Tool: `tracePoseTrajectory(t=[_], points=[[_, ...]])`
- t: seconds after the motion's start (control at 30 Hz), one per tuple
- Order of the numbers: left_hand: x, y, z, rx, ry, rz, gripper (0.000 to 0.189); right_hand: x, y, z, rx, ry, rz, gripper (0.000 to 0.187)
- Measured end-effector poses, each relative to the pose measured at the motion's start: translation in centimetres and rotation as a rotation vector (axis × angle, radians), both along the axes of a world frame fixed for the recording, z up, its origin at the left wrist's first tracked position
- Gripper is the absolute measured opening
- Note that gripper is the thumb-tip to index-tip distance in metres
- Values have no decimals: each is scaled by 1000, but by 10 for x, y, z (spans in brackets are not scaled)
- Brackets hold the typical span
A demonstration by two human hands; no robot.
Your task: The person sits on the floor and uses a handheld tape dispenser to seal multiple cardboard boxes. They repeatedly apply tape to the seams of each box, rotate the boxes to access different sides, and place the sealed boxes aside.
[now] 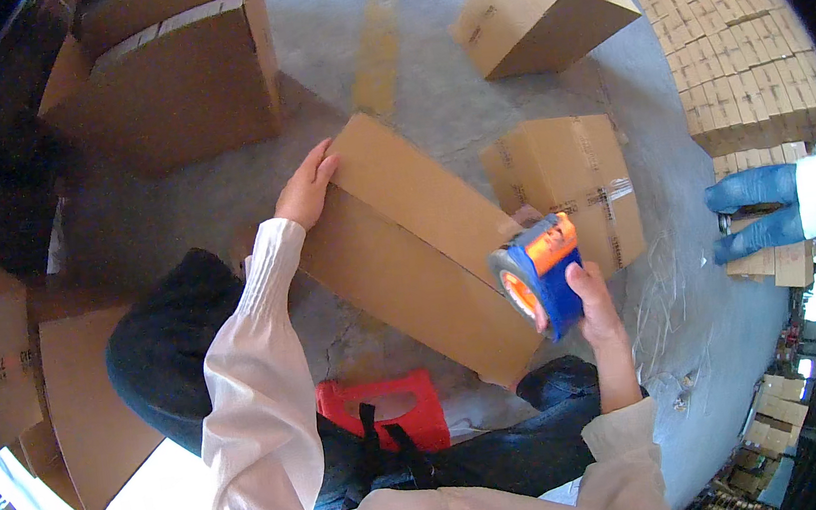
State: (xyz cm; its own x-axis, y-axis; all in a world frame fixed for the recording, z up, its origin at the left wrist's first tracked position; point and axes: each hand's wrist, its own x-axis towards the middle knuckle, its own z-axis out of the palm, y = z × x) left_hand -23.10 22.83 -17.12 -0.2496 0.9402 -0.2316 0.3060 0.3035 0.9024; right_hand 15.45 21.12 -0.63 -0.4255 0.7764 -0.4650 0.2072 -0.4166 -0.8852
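Note:
A long cardboard box (405, 232) lies slantwise before me, with a seam running lengthwise between its top flaps. My left hand (306, 189) rests at the box's far left corner, fingers over the edge. My right hand (594, 302) grips a blue and orange tape dispenser (549, 269) above the near right end of the box. Part of a third hand or finger, barely visible, shows behind the dispenser; whose it is I cannot tell. A taped cardboard box (572, 168) stands just beyond on the right.
An open carton (539, 13) stands at the far right, a large open carton (185, 84) at the far left. A red plastic stool (425, 404) is beneath me. Stacked cartons (739, 43) line the right; a person in jeans (758, 211) stands near them. Loose strapping (659, 302) lies on the floor.

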Motion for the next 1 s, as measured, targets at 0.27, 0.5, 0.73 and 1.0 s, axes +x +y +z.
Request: tracePoseTrajectory(t=[0.27, 0.5, 0.73, 1.0], points=[[9, 3, -8, 29, 193, 61, 58, -22, 20, -19, -184, -35, 248, 56], [83, -25, 64, 465, 502, 181, 52, -13, 29, -38, -164, 8, 278, 56], [147, -54, 43, -243, -1052, 51, 25, -8, 31, -44, -229, -17, 272, 51], [9, -20, 96, -78, -398, 155, 36, -4, 33, -46, -191, -33, 301, 52]])
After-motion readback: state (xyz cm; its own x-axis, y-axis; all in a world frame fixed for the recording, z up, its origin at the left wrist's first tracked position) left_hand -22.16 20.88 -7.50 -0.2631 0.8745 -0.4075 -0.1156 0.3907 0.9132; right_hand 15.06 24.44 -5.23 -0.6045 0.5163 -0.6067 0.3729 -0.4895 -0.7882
